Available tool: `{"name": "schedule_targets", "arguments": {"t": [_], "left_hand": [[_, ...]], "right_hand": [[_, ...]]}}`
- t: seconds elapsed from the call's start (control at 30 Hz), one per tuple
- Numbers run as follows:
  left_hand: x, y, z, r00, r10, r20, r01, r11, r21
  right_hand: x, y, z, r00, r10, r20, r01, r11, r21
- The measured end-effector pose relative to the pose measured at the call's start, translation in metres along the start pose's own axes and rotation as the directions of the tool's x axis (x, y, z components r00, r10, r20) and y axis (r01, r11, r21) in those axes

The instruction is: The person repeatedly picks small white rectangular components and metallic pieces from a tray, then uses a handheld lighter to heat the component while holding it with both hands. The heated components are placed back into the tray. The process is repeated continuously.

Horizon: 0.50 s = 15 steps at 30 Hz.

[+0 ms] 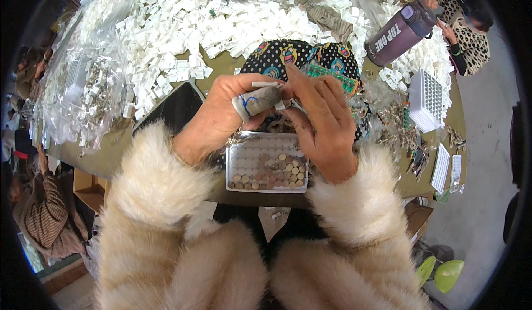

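The counter carries a broad heap of white plastic pieces (pixel 233 24) along its far side. On the counter (pixel 221 63), a dotted, patterned cloth (pixel 271 57) lies partly beneath the work. Above it, the right hand (pixel 327 121) curves inward, its grip hidden; the left hand (pixel 227 99) pinches a small white piece. Just below, a clear tray (pixel 266 189) contains small round discs (pixel 293 168). A grey cover (pixel 260 102), tied with blue thread, sheathes one left digit. The small white piece (pixel 265 84) lies beside this cover.
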State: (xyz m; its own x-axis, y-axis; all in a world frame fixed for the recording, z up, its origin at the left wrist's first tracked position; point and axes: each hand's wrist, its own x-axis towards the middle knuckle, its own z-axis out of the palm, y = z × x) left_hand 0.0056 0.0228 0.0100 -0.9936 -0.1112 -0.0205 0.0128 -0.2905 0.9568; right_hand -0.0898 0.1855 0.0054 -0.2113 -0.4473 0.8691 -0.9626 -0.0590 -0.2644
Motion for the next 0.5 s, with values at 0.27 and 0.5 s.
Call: {"name": "schedule_targets", "arguments": {"t": [0.27, 0.5], "left_hand": [[-0.006, -0.008, 0.010, 0.960, 0.271, -0.076, -0.257, 0.954, 0.156], [-0.001, -0.007, 0.007, 0.978, 0.207, -0.013, -0.189, 0.915, 0.357]], "right_hand": [[-0.008, 0.001, 0.000, 0.990, 0.056, 0.128, -0.048, 0.997, -0.069], [-0.004, -0.002, -0.003, 0.988, 0.085, 0.125, -0.074, 0.993, -0.091]]}}
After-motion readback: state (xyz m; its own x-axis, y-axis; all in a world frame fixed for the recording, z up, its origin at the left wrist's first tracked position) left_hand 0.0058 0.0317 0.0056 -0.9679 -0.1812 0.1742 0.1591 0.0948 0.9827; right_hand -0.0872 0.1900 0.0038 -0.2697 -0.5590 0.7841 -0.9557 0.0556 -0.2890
